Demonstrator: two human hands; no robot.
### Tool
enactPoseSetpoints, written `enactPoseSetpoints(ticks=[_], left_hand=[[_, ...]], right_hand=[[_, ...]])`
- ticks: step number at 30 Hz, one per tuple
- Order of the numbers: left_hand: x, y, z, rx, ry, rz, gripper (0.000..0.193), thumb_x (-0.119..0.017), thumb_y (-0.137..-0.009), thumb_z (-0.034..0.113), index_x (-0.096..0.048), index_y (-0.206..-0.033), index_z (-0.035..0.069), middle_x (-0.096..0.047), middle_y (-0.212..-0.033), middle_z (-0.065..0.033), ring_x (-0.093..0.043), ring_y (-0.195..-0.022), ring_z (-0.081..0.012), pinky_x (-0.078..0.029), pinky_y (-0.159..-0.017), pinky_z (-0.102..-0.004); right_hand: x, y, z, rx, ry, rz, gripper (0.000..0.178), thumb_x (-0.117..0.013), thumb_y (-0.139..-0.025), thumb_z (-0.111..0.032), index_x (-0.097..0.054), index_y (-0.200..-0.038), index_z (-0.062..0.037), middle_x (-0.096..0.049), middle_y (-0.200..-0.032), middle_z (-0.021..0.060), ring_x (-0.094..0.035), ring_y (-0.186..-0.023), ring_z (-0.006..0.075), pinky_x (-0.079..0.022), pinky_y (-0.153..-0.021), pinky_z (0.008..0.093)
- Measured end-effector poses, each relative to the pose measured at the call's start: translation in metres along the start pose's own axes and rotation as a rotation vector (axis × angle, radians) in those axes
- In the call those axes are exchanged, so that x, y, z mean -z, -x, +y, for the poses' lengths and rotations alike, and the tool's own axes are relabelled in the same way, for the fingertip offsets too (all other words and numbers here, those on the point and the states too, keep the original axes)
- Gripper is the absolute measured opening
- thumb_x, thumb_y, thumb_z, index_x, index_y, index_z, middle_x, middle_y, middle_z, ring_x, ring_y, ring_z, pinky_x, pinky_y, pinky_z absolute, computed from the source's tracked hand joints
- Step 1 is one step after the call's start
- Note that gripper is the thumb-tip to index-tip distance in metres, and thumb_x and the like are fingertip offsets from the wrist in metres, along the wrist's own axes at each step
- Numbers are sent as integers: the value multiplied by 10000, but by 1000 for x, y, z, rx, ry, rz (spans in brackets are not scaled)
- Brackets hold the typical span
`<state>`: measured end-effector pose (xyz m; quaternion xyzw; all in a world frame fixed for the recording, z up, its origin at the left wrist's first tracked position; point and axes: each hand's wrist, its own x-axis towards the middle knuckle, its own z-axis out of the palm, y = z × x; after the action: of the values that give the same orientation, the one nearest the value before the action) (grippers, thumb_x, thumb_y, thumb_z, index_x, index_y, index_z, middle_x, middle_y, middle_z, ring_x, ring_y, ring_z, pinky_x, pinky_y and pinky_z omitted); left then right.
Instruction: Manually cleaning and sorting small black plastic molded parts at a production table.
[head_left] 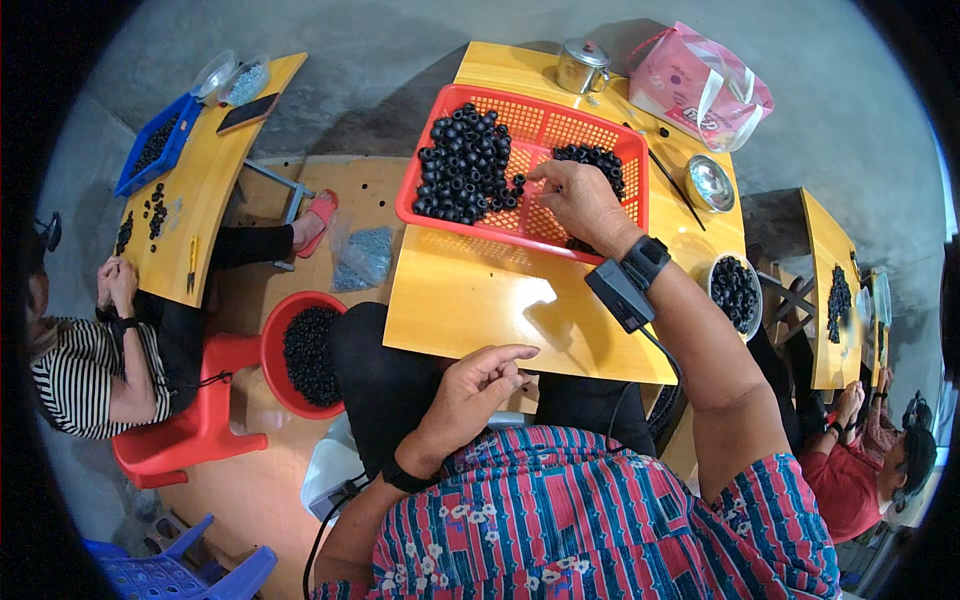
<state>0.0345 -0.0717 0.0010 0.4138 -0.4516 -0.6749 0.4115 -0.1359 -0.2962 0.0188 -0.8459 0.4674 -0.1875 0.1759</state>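
The black ring-shaped parts (462, 165) are heaped in a red mesh tray (530, 235) on the yellow worktop (470, 300), the larger heap toward the tray's 9 o'clock side and a smaller cluster (598, 162) at its 1 o'clock corner. The right hand (580, 200) is stretched into the tray, between the two heaps, its fingers (540, 172) brought together at the edge of the larger heap; whether a part is pinched between them cannot be told, since the tips are too small to read. The left hand (478, 385) is held at the worktop's near edge, at 6 o'clock from the tray, its fingers loosely curled with the forefinger extended, and nothing is seen in it. The step in hand is judged to be the picking of a part out of the heap. For the next move, a clean single part would need to be separated from its neighbours without the heap being scattered. At 3 o'clock from the tray a white bowl (737, 290) of the same black parts is set, with a small metal dish (708, 184) above it; at 12 o'clock a metal tin (582, 66) and a pink bag (700, 85) are placed. At 8 o'clock, below the worktop, a red basin (275, 345) of black parts is seen.
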Motion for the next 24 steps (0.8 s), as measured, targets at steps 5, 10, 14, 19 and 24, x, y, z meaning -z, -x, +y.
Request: enactPoseSetpoints(ticks=[5,10,14,19,24], left_hand=[[2,-5,-3,21,8,-32,337,-517,-854,-2,-539,-1190,-9,-459,-816,49,-410,-709,-29,-374,-665,-169],[3,-9,-5,19,37,-56,329,-529,-860,11,-539,-1188,-7,-468,-823,45,-417,-713,-28,-379,-667,-171],[4,-12,-6,13,69,-66,322,-526,-867,20,-538,-1188,-9,-473,-821,43,-420,-709,-28,-380,-660,-170],[5,-13,-8,5,43,-79,323,-521,-873,27,-537,-1194,-5,-473,-820,42,-425,-713,-28,-380,-654,-166],[5,-11,-6,13,53,-40,322,-509,-881,33,-539,-1201,15,-472,-807,41,-431,-695,-31,-383,-627,-165]], right_hand=[[-14,-21,10,-25,-25,-40,299,-624,-731,-33,-631,-1029,-52,-618,-774,144,-611,-732,265,-482,-674,346],[-20,-34,10,1,101,-165,261,-619,-714,-46,-665,-966,-94,-638,-835,142,-614,-788,308,-489,-726,372],[-22,-38,12,-4,136,-169,213,-619,-710,-59,-674,-914,-90,-636,-835,140,-611,-791,313,-485,-739,379],[-19,-36,14,-29,154,-154,172,-618,-715,-88,-658,-873,-31,-627,-840,162,-605,-821,315,-479,-754,381],[-1,-18,0,84,-5,-31,168,-611,-755,-75,-621,-901,7,-615,-824,176,-598,-757,306,-475,-698,370]])
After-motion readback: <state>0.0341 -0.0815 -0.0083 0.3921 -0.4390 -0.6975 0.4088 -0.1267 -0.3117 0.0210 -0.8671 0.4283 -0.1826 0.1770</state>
